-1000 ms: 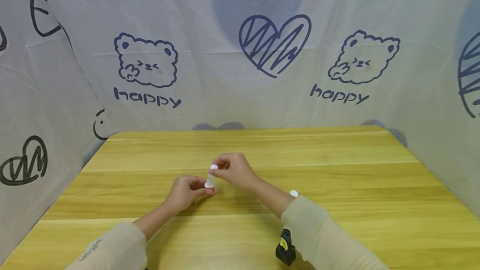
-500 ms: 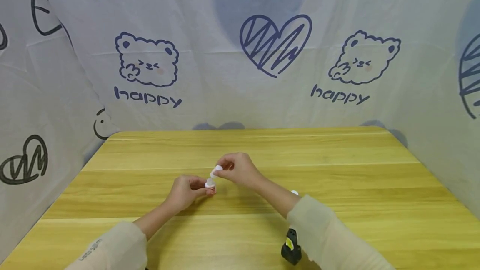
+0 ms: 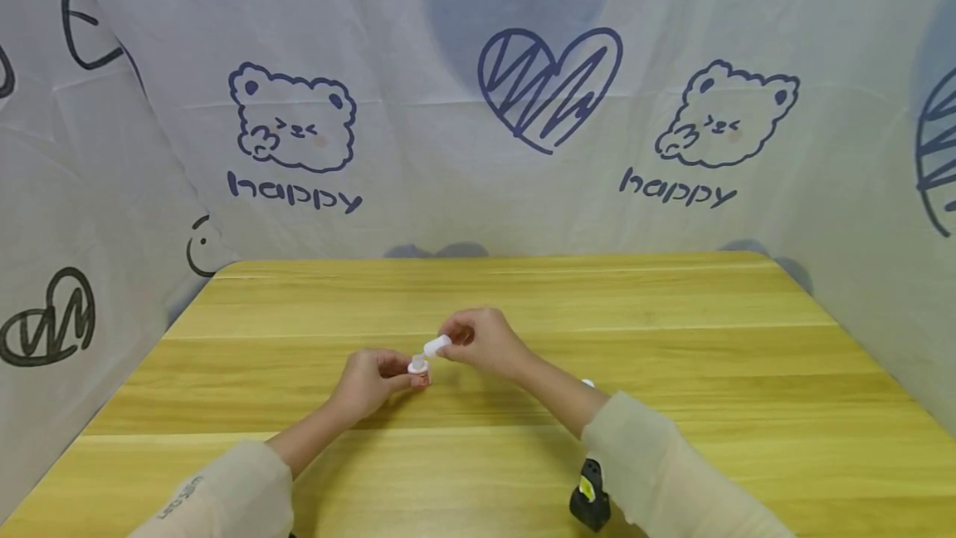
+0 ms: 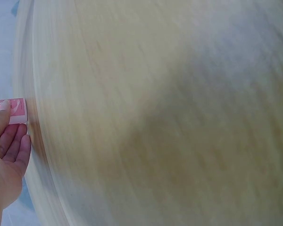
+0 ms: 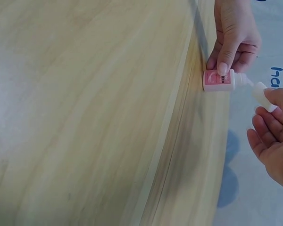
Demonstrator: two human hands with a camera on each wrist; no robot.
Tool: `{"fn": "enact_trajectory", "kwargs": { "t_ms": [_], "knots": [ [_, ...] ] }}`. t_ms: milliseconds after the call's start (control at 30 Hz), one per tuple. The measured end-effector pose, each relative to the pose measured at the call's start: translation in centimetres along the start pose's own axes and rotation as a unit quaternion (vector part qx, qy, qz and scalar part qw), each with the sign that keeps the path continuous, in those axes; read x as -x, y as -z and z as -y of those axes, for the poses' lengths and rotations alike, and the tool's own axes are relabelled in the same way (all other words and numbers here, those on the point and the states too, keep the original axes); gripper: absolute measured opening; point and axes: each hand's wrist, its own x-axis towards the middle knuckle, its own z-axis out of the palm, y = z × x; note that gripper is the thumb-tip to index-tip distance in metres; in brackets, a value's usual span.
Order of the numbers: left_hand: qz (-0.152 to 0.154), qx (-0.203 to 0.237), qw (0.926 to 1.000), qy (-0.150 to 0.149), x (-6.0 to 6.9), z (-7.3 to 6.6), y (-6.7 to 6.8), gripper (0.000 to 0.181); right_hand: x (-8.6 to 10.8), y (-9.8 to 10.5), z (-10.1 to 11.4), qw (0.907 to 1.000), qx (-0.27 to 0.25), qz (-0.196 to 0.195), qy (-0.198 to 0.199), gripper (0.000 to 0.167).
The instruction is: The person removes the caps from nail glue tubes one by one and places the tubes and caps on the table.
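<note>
Holds a small white bottle (image 5: pixel 219 81) with a pink label (image 5: pixel 212 78) upright in the left hand (image 3: pixel 364 385), grasped between thumb and fingers with the thumb laid on the label, left of the middle of the wooden table (image 3: pixel 709 322); cannot tell whether resting on the wood. Shows a bare pale nozzle (image 5: pixel 240 79) at the top. Pinches a white cap (image 5: pixel 262 97) in the right hand (image 3: pixel 487 344), tilted, off the bottle and just beside the nozzle's tip, too close to tell whether touching. Wears pale sleeves (image 3: pixel 231 496). Has a white thing (image 3: pixel 587 383) near the right forearm, partly hidden, and a black piece (image 3: pixel 590 501) with a yellow patch beside the right cuff. Faces a pale cloth (image 3: pixel 418 164) behind the table, printed with bears (image 3: pixel 296 127) and hearts (image 3: pixel 550 90)
</note>
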Motion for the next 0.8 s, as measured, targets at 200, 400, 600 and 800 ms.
{"fn": "enact_trajectory", "kwargs": {
  "t_ms": [200,400,600,800],
  "knots": [
    [0.003,0.017,0.9996,0.022,0.0,-0.1,-0.1,0.018,0.0,0.1,-0.2,0.9997,0.007,0.02,-0.011,0.014],
    [-0.006,0.006,0.9996,0.026,0.0,-0.1,-0.1,0.019,-0.2,0.0,0.0,0.9983,0.019,0.052,-0.019,0.016],
    [-0.01,0.004,0.9996,0.024,0.0,-0.1,-0.1,0.018,-0.5,-0.6,0.3,0.997,0.042,0.063,-0.017,0.013],
    [-0.01,0.001,0.9999,0.012,0.0,-0.1,-0.1,0.019,-0.5,-0.9,0.4,0.995,0.08,0.059,0.002,0.01]
  ]
}}
